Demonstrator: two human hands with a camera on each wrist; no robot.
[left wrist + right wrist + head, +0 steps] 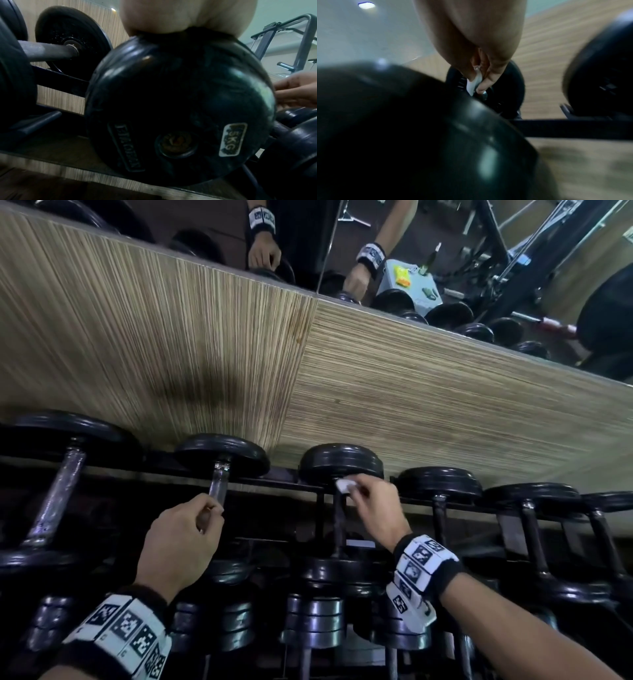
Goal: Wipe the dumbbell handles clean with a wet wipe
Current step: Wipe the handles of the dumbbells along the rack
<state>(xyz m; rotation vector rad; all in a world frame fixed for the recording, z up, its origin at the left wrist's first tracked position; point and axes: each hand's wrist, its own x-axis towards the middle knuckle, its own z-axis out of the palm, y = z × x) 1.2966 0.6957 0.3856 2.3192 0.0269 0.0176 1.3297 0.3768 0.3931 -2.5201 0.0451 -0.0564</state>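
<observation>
Marker-banded wrists fill the bottom of the frame; left hand (181, 537) curls around a chrome handle (218, 489) at centre, probably steadying that dumbbell, while right hand (371, 508) pinches a white wet wipe (344, 485) against the neighbouring handle (339, 520)

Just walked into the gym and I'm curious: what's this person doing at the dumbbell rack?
They're cleaning dumbbell handles. The right hand pinches a small white wet wipe against the far end of one dark handle, right by its black weight plate. The left hand grips the handle of the neighbouring dumbbell on the rack. Dumbbells farther right sit untouched.
</observation>
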